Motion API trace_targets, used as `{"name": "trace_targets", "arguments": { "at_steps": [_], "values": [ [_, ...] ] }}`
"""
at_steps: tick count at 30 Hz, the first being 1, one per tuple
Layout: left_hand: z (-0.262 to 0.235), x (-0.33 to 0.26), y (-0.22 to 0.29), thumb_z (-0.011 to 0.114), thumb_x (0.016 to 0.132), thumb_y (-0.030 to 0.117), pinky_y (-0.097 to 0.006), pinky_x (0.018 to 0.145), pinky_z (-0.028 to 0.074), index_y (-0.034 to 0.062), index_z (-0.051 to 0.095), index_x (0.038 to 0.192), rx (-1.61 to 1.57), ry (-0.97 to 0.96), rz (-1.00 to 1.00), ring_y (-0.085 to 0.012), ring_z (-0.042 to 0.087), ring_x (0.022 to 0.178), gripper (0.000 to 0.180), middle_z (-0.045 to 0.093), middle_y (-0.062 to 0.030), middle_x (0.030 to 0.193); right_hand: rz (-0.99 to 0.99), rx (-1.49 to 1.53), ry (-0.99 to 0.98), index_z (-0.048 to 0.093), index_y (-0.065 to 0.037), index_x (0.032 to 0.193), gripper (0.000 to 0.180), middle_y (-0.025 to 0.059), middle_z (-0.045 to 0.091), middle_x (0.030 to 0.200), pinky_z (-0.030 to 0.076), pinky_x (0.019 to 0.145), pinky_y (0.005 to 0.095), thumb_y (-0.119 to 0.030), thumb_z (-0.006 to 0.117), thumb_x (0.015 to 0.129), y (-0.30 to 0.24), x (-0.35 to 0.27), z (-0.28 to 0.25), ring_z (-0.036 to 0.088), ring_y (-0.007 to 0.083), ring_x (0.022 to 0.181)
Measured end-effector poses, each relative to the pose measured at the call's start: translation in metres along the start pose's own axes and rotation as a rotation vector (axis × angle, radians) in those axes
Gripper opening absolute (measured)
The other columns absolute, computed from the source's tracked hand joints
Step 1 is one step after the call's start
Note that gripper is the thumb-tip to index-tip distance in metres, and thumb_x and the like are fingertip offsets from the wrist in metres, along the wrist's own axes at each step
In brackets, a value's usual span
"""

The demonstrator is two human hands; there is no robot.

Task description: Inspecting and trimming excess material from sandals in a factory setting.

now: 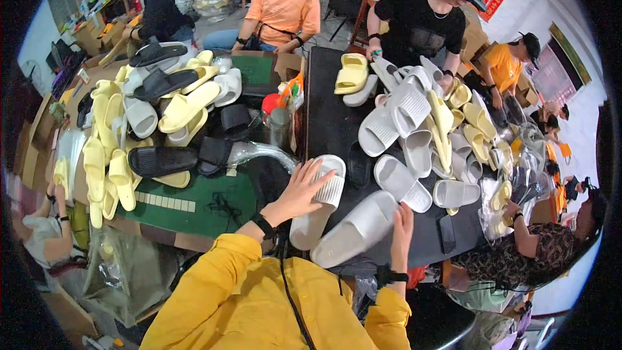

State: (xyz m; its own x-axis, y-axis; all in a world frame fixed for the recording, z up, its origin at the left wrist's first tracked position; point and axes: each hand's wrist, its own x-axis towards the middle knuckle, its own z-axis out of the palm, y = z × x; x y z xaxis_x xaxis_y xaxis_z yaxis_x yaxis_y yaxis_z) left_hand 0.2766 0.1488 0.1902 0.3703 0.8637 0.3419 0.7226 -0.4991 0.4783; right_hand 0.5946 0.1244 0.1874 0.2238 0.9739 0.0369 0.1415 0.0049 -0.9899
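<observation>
Two light grey slide slippers lie side by side close in front of me on the black tabletop. My left hand [299, 193] rests with spread fingers across the strap of the left slipper [307, 230]. My right hand [402, 225] is beside the toe end of the right slipper [355, 232], its fingers stretched out and pointing away from me; whether they touch it I cannot tell. Just beyond those fingertips lies another grey slipper [403, 183], at the near edge of a heap of grey slippers [395, 116].
Yellow slippers [188, 107] and black slippers [163, 161] pile up on the left over a green mat [194, 206]. A clear plastic bag [262, 152] and a glass jar [279, 128] stand mid-table. A dark phone [447, 233] lies at right. Several people sit or stand around.
</observation>
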Motion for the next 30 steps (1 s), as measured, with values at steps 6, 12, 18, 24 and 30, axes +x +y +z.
{"name": "trace_targets", "arguments": {
  "at_steps": [6, 12, 18, 24, 30],
  "values": [
    [0.067, -0.057, -0.019, 0.072, 0.074, 0.018, -0.050, 0.101, 0.033, 0.0087, 0.019, 0.146, -0.090, 0.003, -0.333, -0.0450, 0.037, 0.123, 0.090, 0.031, -0.0263, 0.137, -0.022, -0.488, -0.138, 0.041, -0.003, 0.135, 0.066, 0.0211, 0.038, 0.136, 0.035, 0.103, 0.0428, -0.023, 0.072, 0.080, 0.043, -0.027, 0.018, 0.035, 0.0341, 0.128],
    [0.090, -0.092, -0.021, 0.060, 0.079, 0.007, -0.044, 0.091, 0.042, 0.0055, 0.014, 0.147, -0.358, -0.101, -0.523, -0.0444, 0.047, 0.108, 0.082, 0.043, -0.0268, 0.120, -0.003, -0.470, -0.192, 0.032, -0.007, 0.140, 0.079, 0.0230, 0.039, 0.135, 0.034, 0.103, 0.0434, -0.005, 0.070, 0.071, 0.068, -0.056, 0.040, 0.036, 0.0394, 0.125],
    [0.076, -0.094, -0.010, 0.052, 0.079, 0.000, -0.043, 0.092, 0.041, 0.0086, 0.016, 0.149, -0.534, -0.131, -0.480, -0.0424, 0.049, 0.107, 0.078, 0.045, -0.0243, 0.119, 0.071, -0.568, -0.109, 0.037, -0.008, 0.139, 0.073, 0.0202, 0.047, 0.123, 0.045, 0.085, 0.0364, 0.013, 0.053, 0.071, 0.055, -0.061, 0.045, 0.050, 0.0348, 0.107],
    [0.082, -0.103, -0.012, 0.054, 0.082, 0.006, -0.042, 0.095, 0.040, 0.0087, 0.013, 0.149, -0.534, -0.172, -0.491, -0.0425, 0.048, 0.111, 0.079, 0.044, -0.0261, 0.125, -0.086, -0.629, -0.102, 0.036, -0.007, 0.139, 0.072, 0.0207, 0.047, 0.122, 0.045, 0.086, 0.0372, 0.011, 0.056, 0.072, 0.070, -0.066, 0.040, 0.050, 0.0333, 0.104],
    [0.111, -0.112, -0.034, 0.055, 0.089, 0.013, -0.041, 0.092, 0.042, 0.0060, 0.014, 0.148, -0.629, 0.005, -0.356, -0.0387, 0.053, 0.108, 0.072, 0.050, -0.0254, 0.121, -0.036, -0.532, -0.143, 0.033, -0.008, 0.142, 0.074, 0.0196, 0.047, 0.122, 0.045, 0.086, 0.0361, 0.010, 0.057, 0.074, 0.073, -0.065, 0.034, 0.050, 0.0317, 0.104]
  ]
}}
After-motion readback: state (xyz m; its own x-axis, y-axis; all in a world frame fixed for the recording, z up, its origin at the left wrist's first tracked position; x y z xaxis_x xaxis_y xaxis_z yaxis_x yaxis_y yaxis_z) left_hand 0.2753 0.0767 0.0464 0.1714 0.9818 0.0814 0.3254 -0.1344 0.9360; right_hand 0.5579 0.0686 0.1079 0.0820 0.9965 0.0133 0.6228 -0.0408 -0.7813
